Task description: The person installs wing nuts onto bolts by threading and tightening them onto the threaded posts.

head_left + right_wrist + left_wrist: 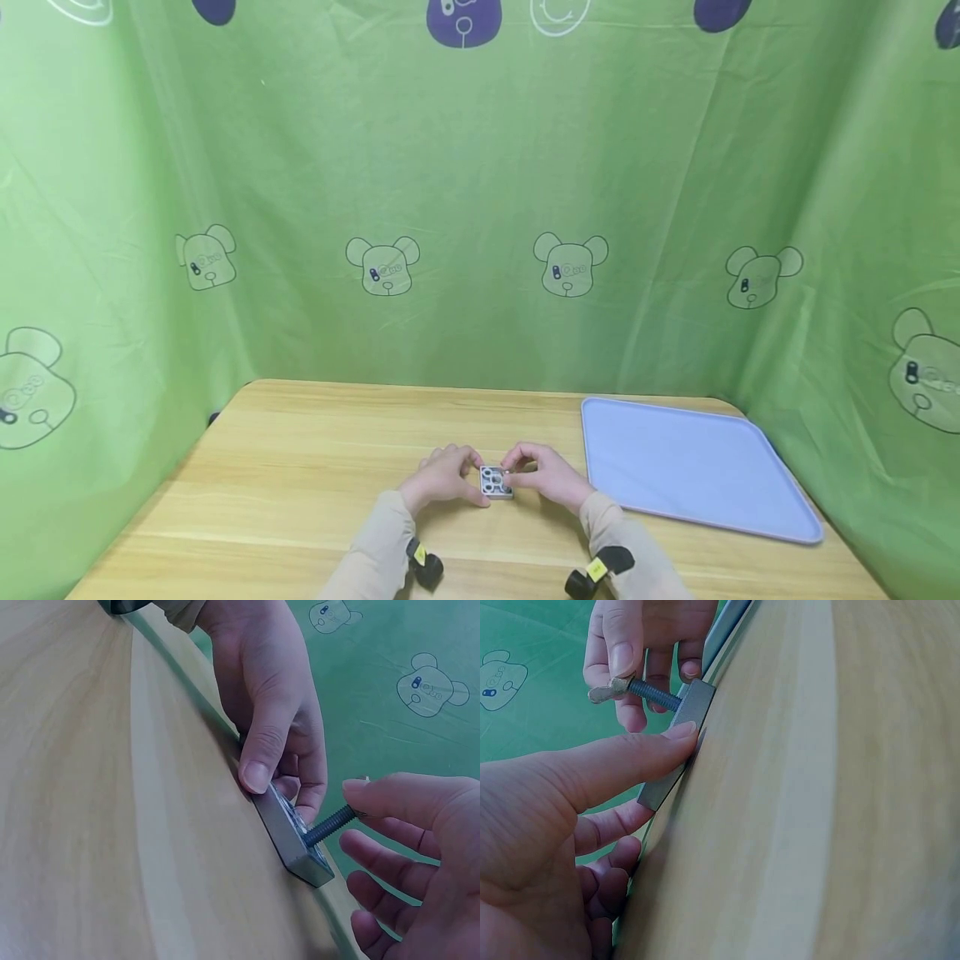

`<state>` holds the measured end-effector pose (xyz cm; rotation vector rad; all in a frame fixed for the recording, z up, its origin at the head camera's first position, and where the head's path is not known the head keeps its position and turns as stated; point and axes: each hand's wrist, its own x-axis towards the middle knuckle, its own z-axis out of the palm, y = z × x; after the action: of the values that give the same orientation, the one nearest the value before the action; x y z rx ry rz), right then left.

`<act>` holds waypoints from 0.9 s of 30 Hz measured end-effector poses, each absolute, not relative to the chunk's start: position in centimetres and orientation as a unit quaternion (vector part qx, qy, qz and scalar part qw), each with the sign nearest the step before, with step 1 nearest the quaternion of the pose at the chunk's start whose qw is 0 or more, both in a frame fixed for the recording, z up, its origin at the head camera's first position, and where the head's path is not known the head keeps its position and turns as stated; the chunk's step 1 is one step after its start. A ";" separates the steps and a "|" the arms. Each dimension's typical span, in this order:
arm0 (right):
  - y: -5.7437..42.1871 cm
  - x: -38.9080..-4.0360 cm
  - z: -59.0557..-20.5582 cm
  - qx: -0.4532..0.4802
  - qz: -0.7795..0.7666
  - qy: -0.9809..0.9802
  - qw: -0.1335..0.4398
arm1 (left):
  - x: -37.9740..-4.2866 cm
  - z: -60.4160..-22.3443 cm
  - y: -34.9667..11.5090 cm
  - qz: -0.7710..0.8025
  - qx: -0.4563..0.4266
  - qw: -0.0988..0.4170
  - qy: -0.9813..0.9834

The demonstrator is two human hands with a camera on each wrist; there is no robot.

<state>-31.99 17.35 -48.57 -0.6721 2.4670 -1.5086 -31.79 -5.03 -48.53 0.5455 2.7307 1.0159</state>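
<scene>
A small square grey metal block (492, 483) with several round holes in its top face lies flat on the wooden table. My left hand (442, 477) holds it from the left, thumb (649, 759) on the near side and index finger on the far side. From one corner of the block, on the right, rises a dark threaded wing screw (654, 693), its end in a hole. Thumb and index finger of my right hand (553, 477) pinch the screw's winged head, and the other fingers hang loosely curled. How deep the thread sits is hidden.
A pale blue rectangular tray (690, 467) with a low rim lies on the right of the table (300, 467), beyond my right hand. Green curtains (480, 333) printed with bear heads enclose the table at the back and both sides.
</scene>
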 end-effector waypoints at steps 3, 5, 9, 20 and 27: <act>17.3 -31.9 -48.5 -0.221 -0.505 0.830 0.084 | -31.9 -48.6 -5.0 0.342 0.184 0.089 0.917; 17.3 -32.0 -48.5 -0.219 -0.503 0.832 0.085 | -31.9 -48.6 -5.1 0.339 0.184 0.090 0.918; 17.4 -32.1 -48.5 -0.218 -0.506 0.829 0.098 | -32.0 -48.7 -5.1 0.338 0.183 0.091 0.919; 17.8 -31.9 -48.0 -0.228 -0.546 0.792 0.152 | -32.0 -48.7 -5.0 0.347 0.179 0.093 0.916; 17.8 -31.9 -48.0 -0.238 -0.538 0.793 0.155 | -32.0 -48.6 -5.0 0.348 0.178 0.095 0.916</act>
<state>-31.92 17.77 -47.96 -0.6822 2.2738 -1.5429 -31.97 -5.01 -48.60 0.5265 2.7145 1.0323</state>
